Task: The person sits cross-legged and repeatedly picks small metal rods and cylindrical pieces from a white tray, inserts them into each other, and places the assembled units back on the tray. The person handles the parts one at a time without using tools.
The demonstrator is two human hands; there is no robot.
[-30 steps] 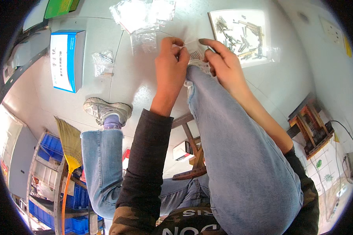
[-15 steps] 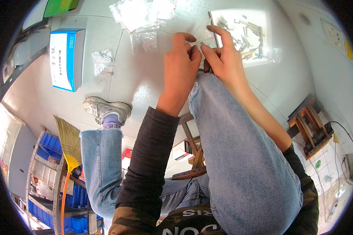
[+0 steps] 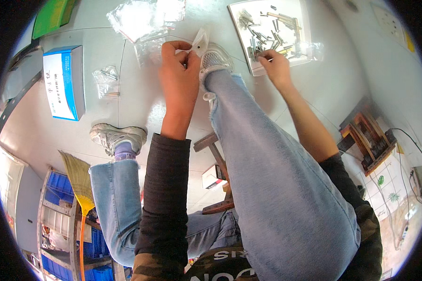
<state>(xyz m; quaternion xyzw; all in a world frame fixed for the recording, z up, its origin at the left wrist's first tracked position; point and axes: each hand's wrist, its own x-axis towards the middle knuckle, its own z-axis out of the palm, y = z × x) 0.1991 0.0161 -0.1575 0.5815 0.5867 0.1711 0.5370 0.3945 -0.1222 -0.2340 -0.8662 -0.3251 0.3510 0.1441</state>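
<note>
My left hand [image 3: 179,77], raised over the floor near my shoe, pinches a small clear plastic bag [image 3: 200,41] with a dark spot on it. At the near edge of a shallow white tray [image 3: 238,35], my right hand [image 3: 277,69] reaches in with fingertips drawn together. Small metal pins and rods [image 3: 277,33] lie scattered in that tray, some right by those fingers. Whatever the right fingertips hold, if anything, is too small to make out. A pile of clear plastic bags [image 3: 138,21] lies beyond my left hand.
Left of my hands lie small bags with metal parts [image 3: 109,79] and a blue-and-white box [image 3: 63,84]. A green box [image 3: 54,18] stands at the far left. My shoes [image 3: 119,136] rest on the floor. A broom [image 3: 82,187] leans by a shelf; a wooden stool [image 3: 368,136] stands right.
My hands have parted: the right has moved from beside the left to the tray's near edge. The left has shifted left, and the plastic bag now shows clearly in it.
</note>
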